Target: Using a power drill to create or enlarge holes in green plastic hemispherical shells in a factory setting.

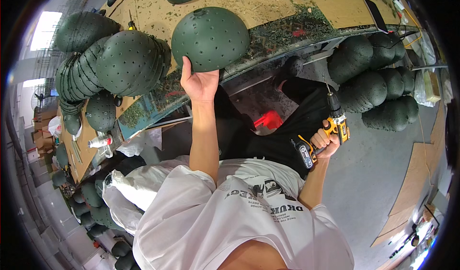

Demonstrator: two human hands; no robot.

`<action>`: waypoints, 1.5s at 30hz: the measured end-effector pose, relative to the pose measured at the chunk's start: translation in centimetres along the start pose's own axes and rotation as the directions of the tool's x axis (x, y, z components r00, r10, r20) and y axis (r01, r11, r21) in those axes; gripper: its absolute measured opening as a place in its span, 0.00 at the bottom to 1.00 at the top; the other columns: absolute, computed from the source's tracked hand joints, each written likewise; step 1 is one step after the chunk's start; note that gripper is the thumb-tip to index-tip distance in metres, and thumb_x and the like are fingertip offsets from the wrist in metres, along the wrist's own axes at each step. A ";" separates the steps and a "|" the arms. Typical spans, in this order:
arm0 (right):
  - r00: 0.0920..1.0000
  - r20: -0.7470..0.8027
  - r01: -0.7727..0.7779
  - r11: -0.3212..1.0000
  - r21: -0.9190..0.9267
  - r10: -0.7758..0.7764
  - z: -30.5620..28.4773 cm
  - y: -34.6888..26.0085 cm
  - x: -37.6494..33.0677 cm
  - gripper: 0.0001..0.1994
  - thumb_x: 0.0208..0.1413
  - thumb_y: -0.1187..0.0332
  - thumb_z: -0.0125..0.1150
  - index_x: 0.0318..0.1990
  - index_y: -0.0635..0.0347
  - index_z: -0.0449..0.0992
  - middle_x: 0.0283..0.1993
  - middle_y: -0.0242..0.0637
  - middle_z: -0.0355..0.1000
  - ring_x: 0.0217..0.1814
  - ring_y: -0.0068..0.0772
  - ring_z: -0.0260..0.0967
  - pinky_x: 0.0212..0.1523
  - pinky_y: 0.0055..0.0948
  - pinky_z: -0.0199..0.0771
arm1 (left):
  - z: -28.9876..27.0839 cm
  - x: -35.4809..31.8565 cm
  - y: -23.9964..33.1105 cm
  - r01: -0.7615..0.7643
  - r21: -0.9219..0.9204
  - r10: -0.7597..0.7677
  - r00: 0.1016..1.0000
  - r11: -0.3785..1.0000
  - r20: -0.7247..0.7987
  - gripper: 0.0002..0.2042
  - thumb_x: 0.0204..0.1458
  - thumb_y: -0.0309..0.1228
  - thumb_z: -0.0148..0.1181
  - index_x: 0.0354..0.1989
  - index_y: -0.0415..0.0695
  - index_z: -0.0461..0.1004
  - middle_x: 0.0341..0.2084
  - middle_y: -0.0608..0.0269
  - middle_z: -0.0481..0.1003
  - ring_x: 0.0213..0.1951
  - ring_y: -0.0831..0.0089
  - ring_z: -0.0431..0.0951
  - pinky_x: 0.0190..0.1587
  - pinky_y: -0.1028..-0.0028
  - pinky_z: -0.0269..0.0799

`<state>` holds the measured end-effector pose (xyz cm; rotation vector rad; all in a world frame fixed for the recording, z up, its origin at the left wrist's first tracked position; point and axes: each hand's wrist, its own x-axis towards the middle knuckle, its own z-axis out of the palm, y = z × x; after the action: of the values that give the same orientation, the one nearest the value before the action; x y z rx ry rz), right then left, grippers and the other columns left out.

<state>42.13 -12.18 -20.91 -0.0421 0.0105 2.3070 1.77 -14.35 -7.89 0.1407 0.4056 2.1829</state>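
Head view: left hand (200, 84) outstretched on green dome (210, 39), probably gripping.

One yellow-and-black cordless drill (330, 129) is in view. Two dark green perforated plastic domes (210, 39) lie singly on the workbench; the stacked ones are too many to count.

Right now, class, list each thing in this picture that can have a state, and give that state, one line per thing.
Green dome: dome side up on the workbench edge, gripped at its rim.
Left hand: gripping the dome's rim.
Cordless drill: held, bit pointing up, touching nothing.
Right hand: closed around the drill's handle.
Stack of domes: nested, tipped sideways.
Workbench: littered with green shavings.
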 end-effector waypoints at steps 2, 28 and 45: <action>1.000 0.000 0.002 1.000 -0.004 -0.002 0.1 -0.1 -0.2 0.21 0.51 0.72 0.53 0.54 0.63 0.63 0.18 0.26 0.56 0.18 0.19 0.53 0.21 0.23 0.56 | -0.7 -0.1 0.6 0.031 -0.040 -0.030 0.999 0.999 0.032 0.21 0.61 0.37 0.53 0.62 0.46 0.67 0.62 0.60 0.68 0.65 0.59 0.65 0.68 0.52 0.56; 1.000 -0.025 0.009 0.999 -0.041 -0.010 0.2 0.0 -0.2 0.22 0.52 0.71 0.53 0.55 0.65 0.62 0.19 0.26 0.56 0.17 0.19 0.52 0.21 0.23 0.57 | 0.8 -3.8 3.4 0.100 -0.307 -0.009 0.959 0.946 0.285 0.30 0.46 0.36 0.57 0.62 0.47 0.69 0.65 0.61 0.65 0.68 0.60 0.58 0.71 0.50 0.43; 1.000 -0.024 0.013 0.999 -0.042 -0.014 0.2 -0.2 -0.5 0.20 0.53 0.72 0.54 0.54 0.64 0.62 0.19 0.26 0.56 0.18 0.19 0.53 0.23 0.23 0.58 | 1.5 -4.6 3.1 0.088 -0.214 -0.022 0.956 0.973 0.294 0.28 0.47 0.34 0.58 0.61 0.47 0.70 0.64 0.61 0.65 0.68 0.61 0.59 0.71 0.51 0.44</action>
<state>42.60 -12.39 -20.71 -0.0912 -0.0261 2.2931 2.54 -19.37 -5.20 0.3156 -0.0046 2.0942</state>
